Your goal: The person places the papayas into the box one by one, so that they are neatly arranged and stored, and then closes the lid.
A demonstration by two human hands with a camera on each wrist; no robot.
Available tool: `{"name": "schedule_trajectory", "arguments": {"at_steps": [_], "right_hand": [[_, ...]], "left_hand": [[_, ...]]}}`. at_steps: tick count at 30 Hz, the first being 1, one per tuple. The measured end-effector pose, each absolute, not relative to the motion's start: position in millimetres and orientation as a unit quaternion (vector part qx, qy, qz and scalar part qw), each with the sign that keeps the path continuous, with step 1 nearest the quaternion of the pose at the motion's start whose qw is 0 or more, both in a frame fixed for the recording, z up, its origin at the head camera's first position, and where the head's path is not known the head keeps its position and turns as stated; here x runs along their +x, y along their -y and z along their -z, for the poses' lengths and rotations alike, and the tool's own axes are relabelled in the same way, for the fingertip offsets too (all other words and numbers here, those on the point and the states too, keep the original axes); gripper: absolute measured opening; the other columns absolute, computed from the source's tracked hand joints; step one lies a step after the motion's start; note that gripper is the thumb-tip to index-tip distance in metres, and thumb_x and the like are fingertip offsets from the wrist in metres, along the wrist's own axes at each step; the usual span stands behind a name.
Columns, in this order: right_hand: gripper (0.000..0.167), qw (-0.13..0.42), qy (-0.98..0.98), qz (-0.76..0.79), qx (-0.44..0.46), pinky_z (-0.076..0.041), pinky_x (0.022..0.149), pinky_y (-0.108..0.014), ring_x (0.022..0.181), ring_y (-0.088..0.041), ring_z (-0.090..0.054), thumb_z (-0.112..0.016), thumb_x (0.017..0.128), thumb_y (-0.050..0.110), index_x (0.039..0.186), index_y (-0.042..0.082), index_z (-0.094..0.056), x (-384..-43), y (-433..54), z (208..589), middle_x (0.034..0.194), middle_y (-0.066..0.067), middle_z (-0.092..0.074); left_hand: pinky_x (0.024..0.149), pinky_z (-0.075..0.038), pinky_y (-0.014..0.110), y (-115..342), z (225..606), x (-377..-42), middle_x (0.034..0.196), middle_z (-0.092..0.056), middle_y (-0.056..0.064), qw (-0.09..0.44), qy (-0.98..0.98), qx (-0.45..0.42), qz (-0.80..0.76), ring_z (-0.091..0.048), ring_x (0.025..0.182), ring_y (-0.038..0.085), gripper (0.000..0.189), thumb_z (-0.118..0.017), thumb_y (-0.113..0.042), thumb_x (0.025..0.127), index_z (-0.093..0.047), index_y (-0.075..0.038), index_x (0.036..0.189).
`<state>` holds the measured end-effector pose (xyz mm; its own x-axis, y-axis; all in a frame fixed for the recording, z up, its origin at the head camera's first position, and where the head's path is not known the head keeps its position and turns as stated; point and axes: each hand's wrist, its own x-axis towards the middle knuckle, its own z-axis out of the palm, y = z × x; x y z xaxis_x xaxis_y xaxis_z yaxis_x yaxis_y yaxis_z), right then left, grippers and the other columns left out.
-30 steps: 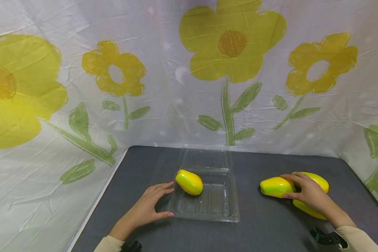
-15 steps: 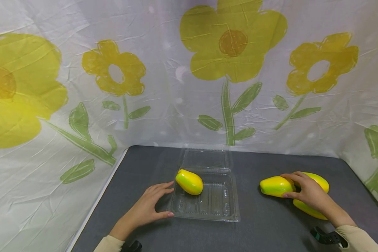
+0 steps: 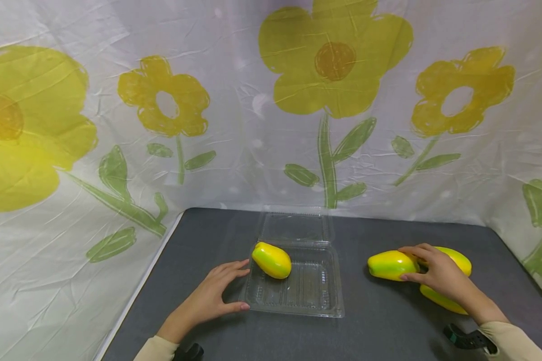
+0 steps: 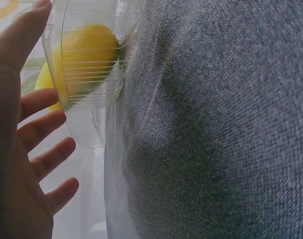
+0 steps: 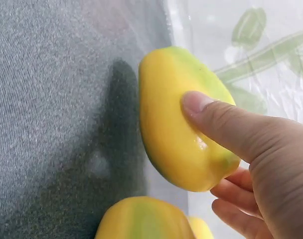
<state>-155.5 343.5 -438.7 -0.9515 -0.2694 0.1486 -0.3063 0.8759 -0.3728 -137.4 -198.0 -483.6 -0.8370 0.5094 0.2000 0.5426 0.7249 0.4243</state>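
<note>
My right hand (image 3: 440, 271) grips a yellow-green papaya (image 3: 390, 265), its thumb pressed on the side in the right wrist view; a dark shadow lies on the table beside the fruit. Two more papayas are partly hidden behind that hand, one farther back (image 3: 456, 260) and one nearer (image 3: 442, 299). A clear plastic clamshell box (image 3: 313, 313) stands mid-table with its lid (image 3: 295, 226) folded back. One papaya (image 3: 272, 260) lies in its left part. My left hand (image 3: 214, 293) is spread at the box's left edge, fingertips and thumb right at the rim.
The dark grey cloth-covered table (image 3: 366, 328) ends at a white curtain (image 3: 235, 150) printed with yellow flowers, which hangs behind it and along both sides. Black bands sit at both wrists, the right band (image 3: 467, 338) showing more fully.
My right hand has shifted slightly left with the papaya in it, away from the other two. The left hand and the box stay where they were.
</note>
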Motion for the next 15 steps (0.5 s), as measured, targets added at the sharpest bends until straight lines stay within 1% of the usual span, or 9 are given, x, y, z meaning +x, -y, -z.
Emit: {"name": "schedule_trajectory", "arguments": {"at_steps": [5,7,11,15], "right_hand": [[0.069,0.049,0.966,-0.205,0.148,-0.054,0.082,-0.051,0.100,-0.030,-0.064,-0.081,0.075,0.050,0.130,0.011,-0.064,-155.8,-339.4,434.7,0.114,-0.012,-0.065],[0.069,0.050,0.966,-0.205,0.148,-0.054,0.080,-0.048,0.098,-0.027,-0.063,-0.081,0.076,0.049,0.131,0.011,-0.063,-156.0,-337.5,433.2,0.114,-0.011,-0.064],[0.071,0.047,0.965,-0.208,0.152,-0.052,0.074,-0.036,0.090,-0.017,-0.059,-0.080,0.076,0.050,0.135,0.013,-0.061,-155.6,-332.6,431.6,0.109,-0.006,-0.063],[0.070,0.059,0.962,-0.212,0.160,-0.051,0.070,-0.032,0.087,-0.014,-0.057,-0.080,0.077,0.050,0.134,0.014,-0.062,-155.2,-327.6,430.7,0.108,-0.005,-0.063]], "left_hand": [[0.114,-0.034,0.061,198.3,483.6,-138.7,0.158,-0.041,-0.006,0.035,0.928,-0.286,0.238,-0.042,0.143,0.028,0.087,-0.061,-0.077,0.076,-0.053,-0.022,0.143],[0.114,-0.034,0.061,198.4,483.5,-139.2,0.158,-0.041,-0.006,0.035,0.926,-0.288,0.240,-0.042,0.143,0.028,0.087,-0.062,-0.076,0.076,-0.053,-0.022,0.143],[0.114,-0.033,0.062,198.7,482.8,-139.4,0.158,-0.041,-0.006,0.031,0.925,-0.289,0.244,-0.041,0.143,0.029,0.087,-0.062,-0.076,0.076,-0.053,-0.022,0.143],[0.114,-0.033,0.062,198.9,482.3,-139.7,0.158,-0.041,-0.006,0.027,0.925,-0.288,0.246,-0.041,0.144,0.029,0.087,-0.062,-0.076,0.076,-0.053,-0.022,0.143]]}}
